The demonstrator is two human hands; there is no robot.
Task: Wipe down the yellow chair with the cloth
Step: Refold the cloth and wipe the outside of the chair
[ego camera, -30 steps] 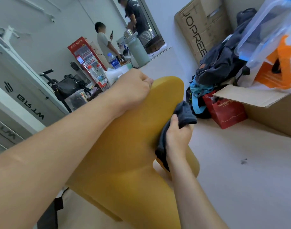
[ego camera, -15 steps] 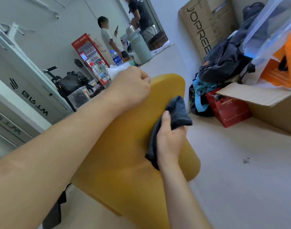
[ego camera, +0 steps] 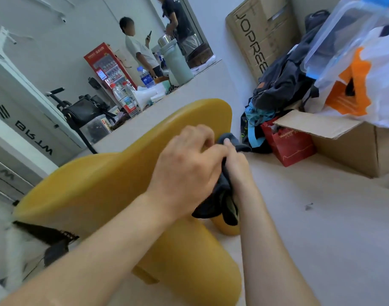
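Yellow chair (ego camera: pixel 101 184): biggest item in view, tipped toward me, running from centre down to 6 o'clock, its rounded top edge at 12 o'clock from my hands. It sits on the pale floor (ego camera: pixel 321 239).

Open cardboard box (ego camera: pixel 354 151) at 3 o'clock, flap out. A white-and-orange plastic bag (ego camera: pixel 365 89) rests on top of it at 2 o'clock. A tall printed carton (ego camera: pixel 262 36) leans on the wall at 1 o'clock, with a dark backpack (ego camera: pixel 284 85) slumped just below it. A red paper bag (ego camera: pixel 288 146) stands touching the open box, on its 9 o'clock side.

Left hand (ego camera: pixel 187 171): centre of view, over the chair's edge, fingers curled and bunched together. Blurred; I cannot tell whether they hold the cloth or the chair.

Right hand (ego camera: pixel 237 171): just beside the left, at its 3 o'clock. Fingers wrapped round the cloth, thumb lying straight up along it.

Dark cloth (ego camera: pixel 222 195): bunched between my 2 hands against the chair's edge. 1 end pokes out above my right thumb; the other hangs loose at 6 o'clock below my right wrist.
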